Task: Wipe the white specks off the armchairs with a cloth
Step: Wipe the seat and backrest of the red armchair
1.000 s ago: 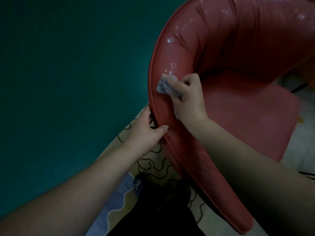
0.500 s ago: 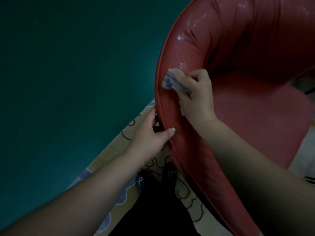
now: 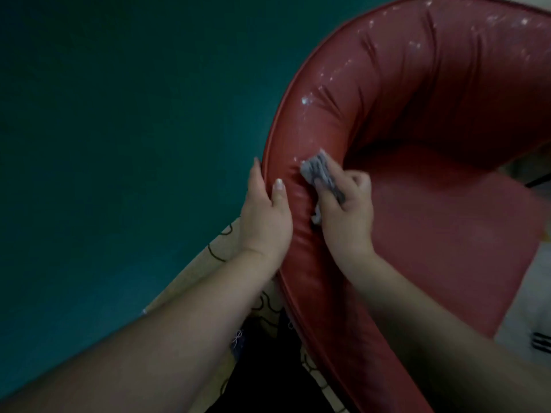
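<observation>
A red leather armchair (image 3: 432, 93) with a curved, padded back fills the right of the view. White specks (image 3: 325, 81) dot its upper back and rim. My right hand (image 3: 346, 216) grips a crumpled grey cloth (image 3: 317, 169) and presses it against the inside of the chair's left arm, just below a few specks. My left hand (image 3: 265, 216) grips the chair's rim right beside it, thumb on the inside and fingers over the outer edge.
A dark teal wall (image 3: 119, 129) stands close on the left. A beige rug with black squiggles (image 3: 214, 263) lies on the floor below the chair. Dark clothing (image 3: 262, 368) shows at the bottom. Something white with black stripes (image 3: 536, 341) lies at the right edge.
My left hand has slid up the rim, close beside my right hand. My right hand has rubbed the cloth along the chair's arm. The view has shifted and shows more of the speckled back.
</observation>
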A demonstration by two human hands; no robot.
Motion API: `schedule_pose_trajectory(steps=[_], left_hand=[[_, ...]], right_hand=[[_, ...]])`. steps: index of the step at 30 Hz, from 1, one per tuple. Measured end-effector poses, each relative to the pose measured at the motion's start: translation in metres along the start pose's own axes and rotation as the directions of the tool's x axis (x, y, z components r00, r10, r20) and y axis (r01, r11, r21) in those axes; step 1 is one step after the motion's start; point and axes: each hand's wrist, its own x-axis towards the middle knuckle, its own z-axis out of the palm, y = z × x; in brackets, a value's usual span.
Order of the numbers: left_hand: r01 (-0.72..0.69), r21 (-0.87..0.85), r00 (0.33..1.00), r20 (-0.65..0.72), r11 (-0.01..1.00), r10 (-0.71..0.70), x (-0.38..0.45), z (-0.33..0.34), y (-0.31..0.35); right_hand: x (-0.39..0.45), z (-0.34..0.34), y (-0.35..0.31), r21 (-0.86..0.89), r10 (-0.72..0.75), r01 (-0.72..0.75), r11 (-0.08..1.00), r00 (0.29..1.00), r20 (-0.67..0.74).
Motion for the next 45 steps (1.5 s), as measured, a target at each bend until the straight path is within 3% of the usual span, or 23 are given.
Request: schedule_pose_trajectory(steps=[5,8,13,16,19,25,28,31,37,40,42,45], left_hand=[[-0.069,0.149,0.992,-0.097,0.986,0.084,-0.003,0.006,-0.004],[-0.105,0.159,0.988,-0.092,0.982,0.120,-0.001,0.004,-0.005],[-0.113,0.169,0.987,-0.095,0.979,0.131,-0.001,0.003,-0.007],[-0.111,0.176,0.985,-0.110,0.978,0.131,0.000,0.004,-0.008],[-0.113,0.164,0.984,-0.121,0.980,0.133,-0.001,0.004,-0.008],[-0.100,0.173,0.987,-0.111,0.980,0.120,-0.001,0.004,-0.009],[-0.096,0.175,0.987,-0.108,0.980,0.116,-0.001,0.004,-0.009],[-0.097,0.170,0.985,-0.124,0.981,0.119,-0.001,0.003,-0.009],[-0.064,0.153,0.993,-0.091,0.986,0.079,-0.003,0.002,-0.005],[-0.061,0.150,0.995,-0.073,0.987,0.073,-0.005,0.002,0.001],[-0.070,0.152,0.995,-0.057,0.986,0.080,-0.002,0.002,0.003],[-0.079,0.198,0.996,-0.025,0.977,0.086,0.009,-0.002,0.004]], right_hand=[[0.041,0.001,0.001,0.000,0.080,-0.080,0.997,0.996,-0.038],[0.070,0.016,-0.003,-0.032,0.003,-0.003,0.999,1.000,-0.013],[0.006,-0.010,0.016,-0.147,-0.231,0.271,0.951,0.942,0.242],[0.027,-0.010,0.013,-0.205,-0.310,0.363,0.909,0.918,0.249],[0.068,0.008,-0.001,-0.243,-0.282,0.317,0.917,0.945,0.166],[0.016,-0.025,0.013,-0.150,-0.241,0.317,0.937,0.893,0.381],[0.039,-0.025,0.013,-0.198,-0.296,0.381,0.903,0.886,0.356],[0.063,-0.003,0.008,-0.214,-0.257,0.293,0.932,0.950,0.179],[0.004,-0.022,0.020,-0.078,-0.101,0.129,0.989,0.951,0.294],[0.024,-0.013,0.012,-0.066,-0.112,0.123,0.990,0.983,0.147],[0.046,0.003,0.006,-0.045,-0.035,0.035,0.998,0.999,0.011],[0.038,0.012,0.007,-0.022,0.052,-0.051,0.998,0.998,0.026]])
